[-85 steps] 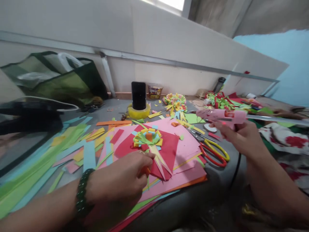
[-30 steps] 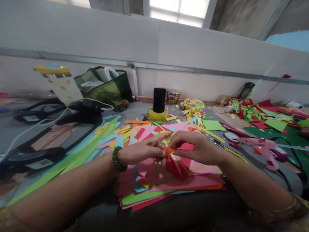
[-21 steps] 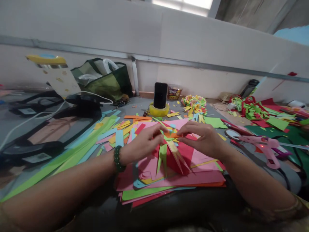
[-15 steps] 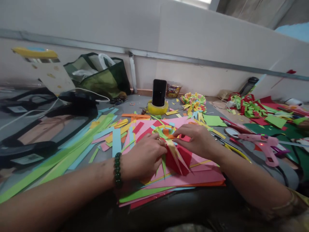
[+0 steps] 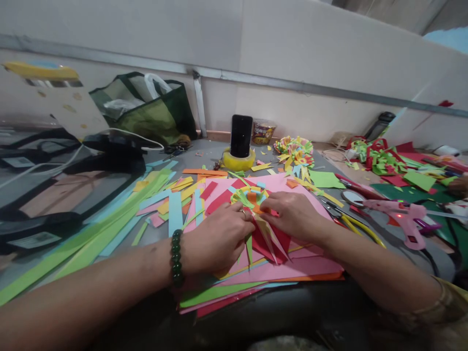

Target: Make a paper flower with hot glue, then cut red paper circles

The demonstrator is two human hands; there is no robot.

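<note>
Curled left hand (image 5: 221, 239) and right hand (image 5: 298, 214) flank the multicoloured paper rosette (image 5: 252, 196) (whether pinched, unclear), its pale-yellow paper tails (image 5: 266, 235) pointing wearer-ward.

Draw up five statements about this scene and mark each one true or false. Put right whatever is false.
1. The left hand and the right hand are both at the paper rosette. True.
2. The right hand holds the pink glue gun. False: the glue gun lies apart from that hand, farther to the right.
3. The black smartphone is propped in the yellow tape roll. True.
4. The printed cup stands to the left of the smartphone in the picture. False: it stands to the right.
5. The green bead bracelet is on the right wrist. False: it is on the left wrist.
</note>
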